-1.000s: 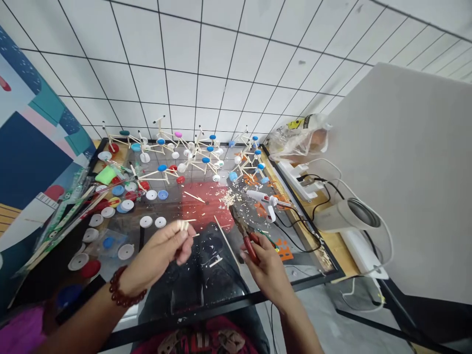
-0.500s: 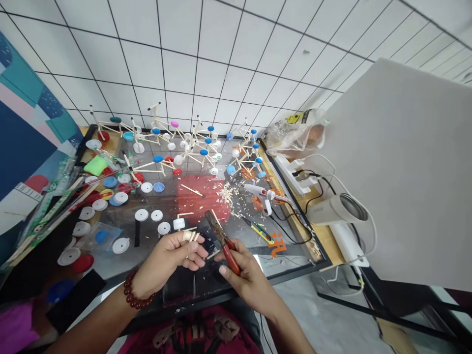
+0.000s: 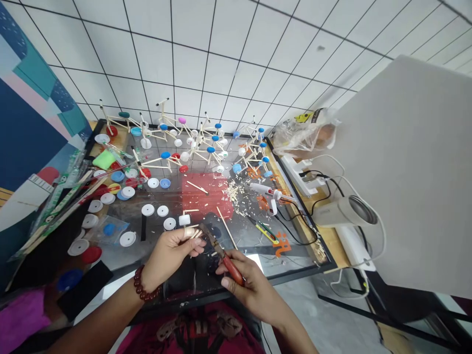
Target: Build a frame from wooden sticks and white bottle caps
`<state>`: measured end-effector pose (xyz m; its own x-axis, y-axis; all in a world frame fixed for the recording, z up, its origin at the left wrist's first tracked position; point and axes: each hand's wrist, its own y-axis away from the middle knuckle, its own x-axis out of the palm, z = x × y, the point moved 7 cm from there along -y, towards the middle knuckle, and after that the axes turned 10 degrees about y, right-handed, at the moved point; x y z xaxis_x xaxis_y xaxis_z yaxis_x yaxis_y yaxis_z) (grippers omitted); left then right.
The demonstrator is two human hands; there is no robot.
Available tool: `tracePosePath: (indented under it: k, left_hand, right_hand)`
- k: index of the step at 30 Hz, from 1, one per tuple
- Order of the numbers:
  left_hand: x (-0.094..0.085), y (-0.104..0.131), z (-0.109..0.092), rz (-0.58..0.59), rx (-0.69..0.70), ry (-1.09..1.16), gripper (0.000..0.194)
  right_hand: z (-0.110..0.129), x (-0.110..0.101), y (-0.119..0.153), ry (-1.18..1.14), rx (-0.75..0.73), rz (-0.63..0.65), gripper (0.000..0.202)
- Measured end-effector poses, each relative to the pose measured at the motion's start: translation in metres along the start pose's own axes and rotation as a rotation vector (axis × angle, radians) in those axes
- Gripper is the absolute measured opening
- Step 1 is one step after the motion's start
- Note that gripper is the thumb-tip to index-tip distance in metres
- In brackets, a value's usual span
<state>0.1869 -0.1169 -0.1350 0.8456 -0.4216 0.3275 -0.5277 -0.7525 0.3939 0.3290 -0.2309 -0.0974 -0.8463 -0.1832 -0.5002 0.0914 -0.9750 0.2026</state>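
My left hand (image 3: 176, 250), with a beaded bracelet at its wrist, pinches a few short wooden sticks (image 3: 197, 233). In my right hand (image 3: 245, 278) is a pair of red-handled pliers (image 3: 231, 269), fingers wrapped round the grips. The jaws of the pliers meet the ends of the sticks at my left fingertips; whether they bite on one is too small to tell. Just beyond my left hand stands a white wheel-like piece (image 3: 184, 220) with thin sticks on it. A longer wooden stick (image 3: 227, 228) lies on the dark table beyond the pliers.
Small stick models with blue caps (image 3: 211, 149) stand along the back. Bottle caps (image 3: 148, 210) are scattered at left. Wood chips (image 3: 235, 191) lie mid-table, near a glue gun (image 3: 263, 190) and a yellow cutter (image 3: 266, 233). A power strip (image 3: 299, 177) and cables line the right.
The pliers have come left, their jaws now at the sticks in my left hand. My left fingers have turned the sticks toward the jaws. The view has shifted slightly.
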Motion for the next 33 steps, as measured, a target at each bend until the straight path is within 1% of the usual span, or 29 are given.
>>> tracePosePath:
  k: [2,4,6,9,10,12,13,14,15,17,18,19,21,24,26,29,30,31,33]
  left_hand:
    - [0.0,0.0,0.003,0.009,-0.013,0.025,0.036]
    - [0.002,0.002,0.005,0.025,-0.045,0.079,0.038]
    - [0.004,0.003,0.006,0.039,-0.091,0.159,0.041]
    - [0.007,0.006,0.006,0.054,-0.154,0.231,0.039]
    - [0.007,0.007,0.006,0.059,-0.169,0.231,0.038]
    - [0.007,0.009,0.005,0.079,-0.177,0.184,0.035]
    - [0.005,0.01,0.002,0.092,-0.147,0.119,0.033]
    - [0.002,0.011,-0.002,0.107,-0.079,0.015,0.031]
    - [-0.001,0.013,-0.009,0.116,0.025,-0.129,0.028]
    - [-0.007,0.022,-0.025,0.108,0.294,-0.496,0.022]
    - [-0.01,0.029,-0.031,0.089,0.418,-0.681,0.02]
    - [-0.012,0.034,-0.033,0.07,0.507,-0.84,0.02]
    - [-0.012,0.042,-0.031,0.059,0.615,-1.067,0.022]
    - [-0.003,0.046,-0.018,0.057,0.718,-1.307,0.025]
    - [0.005,0.045,-0.009,0.062,0.754,-1.399,0.024]
    - [0.008,0.042,-0.003,0.074,0.761,-1.388,0.012]
    - [0.006,0.042,-0.005,0.063,0.773,-1.352,0.01]
    - [0.002,0.041,-0.01,0.039,0.792,-1.312,0.015]
    - [-0.009,0.039,-0.027,-0.045,0.841,-1.242,0.026]
  right_hand:
    - [-0.003,0.001,0.001,-0.001,0.001,0.004,0.014]
    - [-0.008,-0.004,0.0,0.043,0.011,-0.031,0.015]
    - [-0.019,-0.016,-0.001,0.165,0.039,-0.129,0.018]
    - [-0.04,-0.042,-0.002,0.448,0.097,-0.326,0.022]
    - [-0.047,-0.049,-0.002,0.531,0.111,-0.37,0.024]
    - [-0.06,-0.057,-0.002,0.658,0.127,-0.416,0.021]
    - [-0.066,-0.059,-0.002,0.707,0.127,-0.434,0.02]
    - [-0.07,-0.06,-0.001,0.745,0.122,-0.449,0.019]
    - [-0.073,-0.06,0.0,0.776,0.112,-0.462,0.019]
    - [-0.076,-0.057,0.001,0.816,0.084,-0.473,0.019]
    - [-0.077,-0.055,0.001,0.828,0.071,-0.472,0.019]
    - [-0.078,-0.054,0.001,0.837,0.058,-0.469,0.02]
    - [-0.08,-0.051,0.001,0.848,0.041,-0.462,0.022]
    - [-0.082,-0.051,-0.001,0.866,0.024,-0.454,0.026]
    - [-0.085,-0.053,-0.002,0.874,0.01,-0.453,0.029]
    - [-0.086,-0.057,-0.001,0.865,-0.02,-0.452,0.031]
    - [-0.085,-0.059,0.0,0.866,-0.028,-0.454,0.032]
    - [-0.082,-0.061,0.0,0.872,-0.034,-0.46,0.032]
    - [-0.07,-0.067,-0.001,0.885,-0.044,-0.492,0.031]
